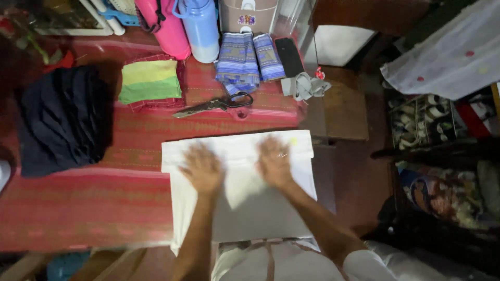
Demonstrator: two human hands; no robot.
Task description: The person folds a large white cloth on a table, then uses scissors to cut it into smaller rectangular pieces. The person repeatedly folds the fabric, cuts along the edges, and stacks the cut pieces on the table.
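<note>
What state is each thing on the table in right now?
white cloth: folded flat, both palms pressing on it.
left hand: open, flat on the cloth, blurred.
right hand: open, flat on the cloth.
scissors: lying closed, untouched.
green and yellow cloth: folded, untouched.
blue patterned cloth: folded.
dark cloth: heaped in pleats.
blue bottle: upright.

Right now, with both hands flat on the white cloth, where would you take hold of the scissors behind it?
Probably by the black handle loops of the scissors, coming from the right with the right hand. They lie flat on the red striped mat, blades pointing left toward the green-yellow folded cloth, loops nearest the right hand. The left hand rests on the white cloth.
</note>
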